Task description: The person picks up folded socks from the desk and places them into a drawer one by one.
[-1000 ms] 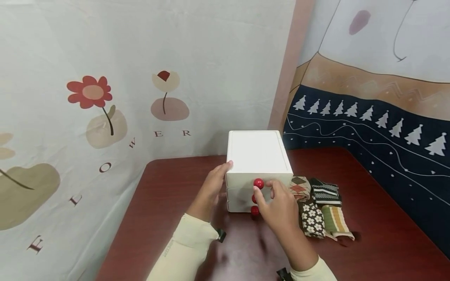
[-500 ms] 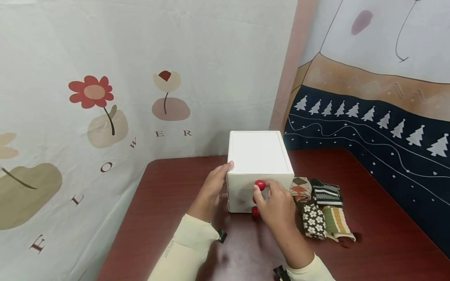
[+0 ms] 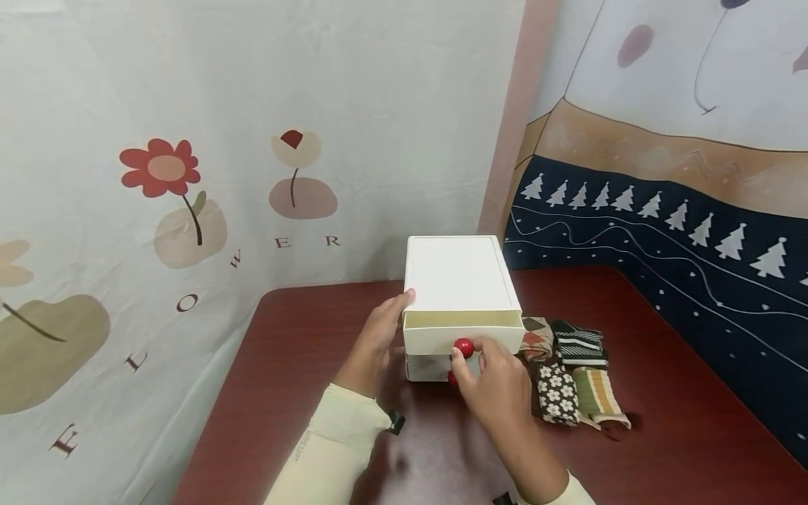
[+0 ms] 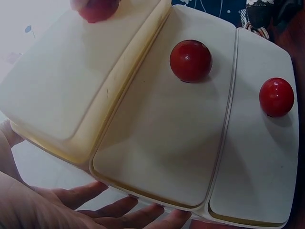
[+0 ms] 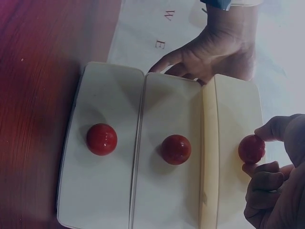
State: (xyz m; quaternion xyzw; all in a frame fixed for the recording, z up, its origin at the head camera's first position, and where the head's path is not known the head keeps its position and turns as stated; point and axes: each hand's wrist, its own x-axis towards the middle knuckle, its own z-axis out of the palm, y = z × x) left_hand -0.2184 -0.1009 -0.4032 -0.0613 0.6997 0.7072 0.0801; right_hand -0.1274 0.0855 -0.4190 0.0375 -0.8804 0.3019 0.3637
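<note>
R hand [image 3: 499, 382] pinches the red knob [image 3: 463, 347] of the top drawer [image 3: 429, 341], which is partly out of the white cabinet [image 3: 459, 272], nr mid of the counter's [image 3: 315, 344] far edge. L hand [image 3: 381, 333], fingers fairly straight, rests vs. cabinet's L side; patterned cloth bundles [image 3: 557, 396] lie twd counter's R edge.

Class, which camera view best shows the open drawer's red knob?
The right wrist view: the knob looks large and nearly whole, pinched by the right hand. The head view shows it much smaller; the left wrist view's top edge cuts it off.
</note>
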